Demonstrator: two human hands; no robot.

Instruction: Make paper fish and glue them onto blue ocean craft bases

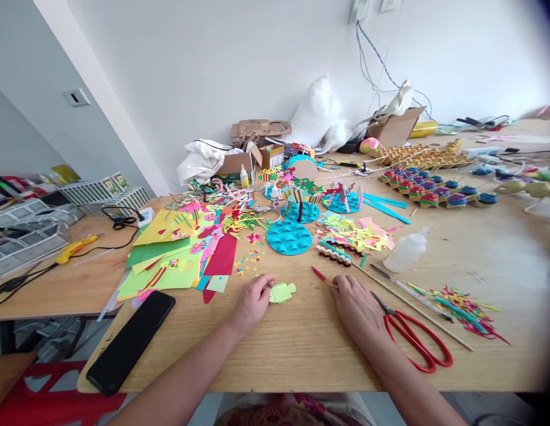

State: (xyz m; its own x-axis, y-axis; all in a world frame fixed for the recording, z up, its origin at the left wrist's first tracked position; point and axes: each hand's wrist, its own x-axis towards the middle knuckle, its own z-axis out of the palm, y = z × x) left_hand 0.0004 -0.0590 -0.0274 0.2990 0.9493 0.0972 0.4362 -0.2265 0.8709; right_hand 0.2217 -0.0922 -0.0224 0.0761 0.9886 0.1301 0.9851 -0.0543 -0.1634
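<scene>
Your left hand (252, 302) lies knuckles up on the table (301, 349), fingers curled, the tips pinching the left edge of a pale green cutout (282, 291) that lies flat just at its 3 o'clock. Your right hand (357, 307) rests well apart from it, closed on a red pencil (322, 276) whose free end sticks out toward 10 o'clock, low over the wood. Red scissors (412, 337) lie just at 3 o'clock of that hand, blades toward it, handles away. Two thin sticks (412, 302) run slantwise behind them, with a heap of bright scraps (461, 307) farther out at 3. A clear bottle (405, 251) lies on its side at 1 o'clock. At 12 o'clock of your left hand sits a blue disc (288, 237); at 10, a spread of coloured paper (168, 260); at 8, a black phone (130, 342) near the table edge
</scene>
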